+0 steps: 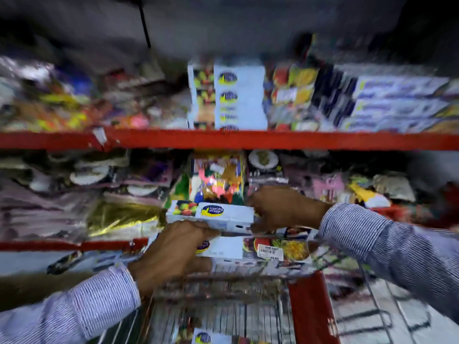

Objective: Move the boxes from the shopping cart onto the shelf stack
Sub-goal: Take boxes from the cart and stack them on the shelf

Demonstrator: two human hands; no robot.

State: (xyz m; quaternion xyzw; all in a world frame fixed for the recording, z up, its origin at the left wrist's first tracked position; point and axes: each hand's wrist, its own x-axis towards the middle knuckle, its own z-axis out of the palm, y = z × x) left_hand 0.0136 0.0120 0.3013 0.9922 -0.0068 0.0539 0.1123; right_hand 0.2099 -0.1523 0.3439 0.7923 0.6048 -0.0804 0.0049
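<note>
Down in the cart (223,316) more boxes wait; one box (211,214) is clamped endwise by left hand (173,252) and right hand (280,209), kept level for stacking.

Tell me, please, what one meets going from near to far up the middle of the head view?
Cart → left hand → held box → lower red shelf edge → upper red shelf edge → box stack.

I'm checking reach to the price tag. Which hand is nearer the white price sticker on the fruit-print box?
Right. The right hand is just above the price sticker; the left hand sits farther off, to its left.
</note>
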